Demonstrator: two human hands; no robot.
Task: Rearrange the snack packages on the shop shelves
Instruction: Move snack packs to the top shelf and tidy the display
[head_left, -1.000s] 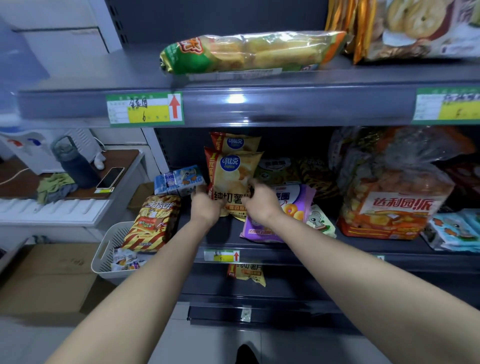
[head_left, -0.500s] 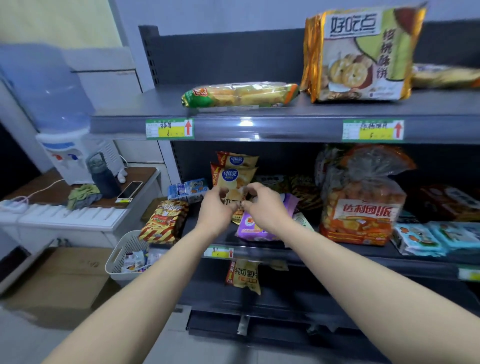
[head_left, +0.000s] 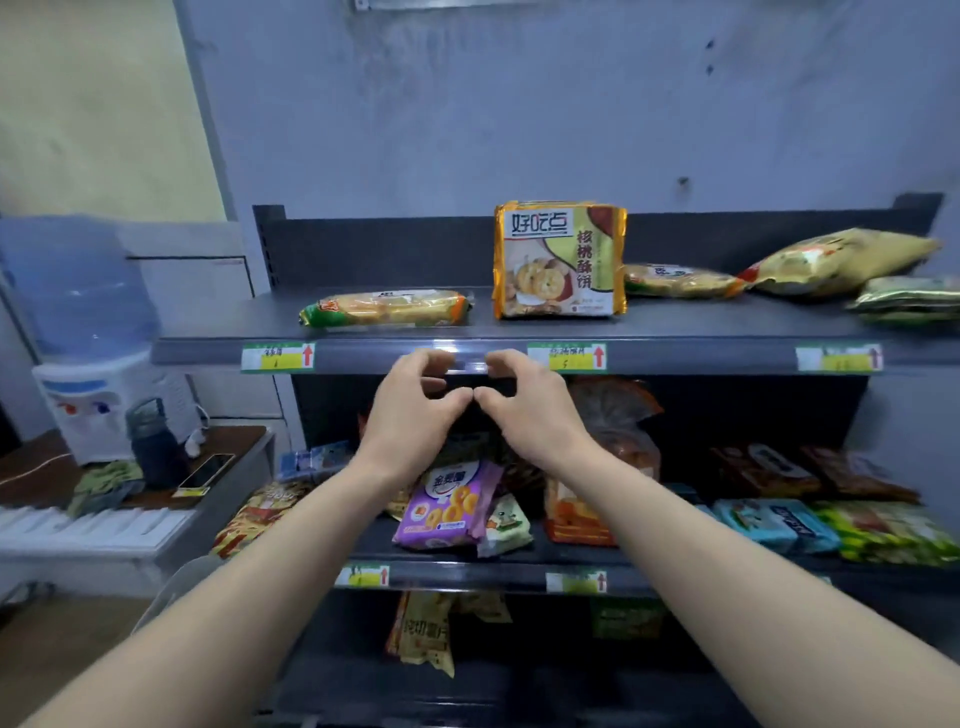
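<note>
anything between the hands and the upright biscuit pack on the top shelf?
Nothing visible. Left hand and right hand hover in front of the top shelf edge, holding nothing. The upright biscuit pack stands above and behind them, with bare shelf surface in front of it.

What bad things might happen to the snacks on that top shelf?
1. The upright biscuit pack stands alone near the shelf's front edge; a bump from either raised hand might tip it off.
2. The long cracker pack lies close to that edge above the left hand, so a nudge may slide it off.
3. The gold bag leans tilted on its neighbours and may slip.
</note>
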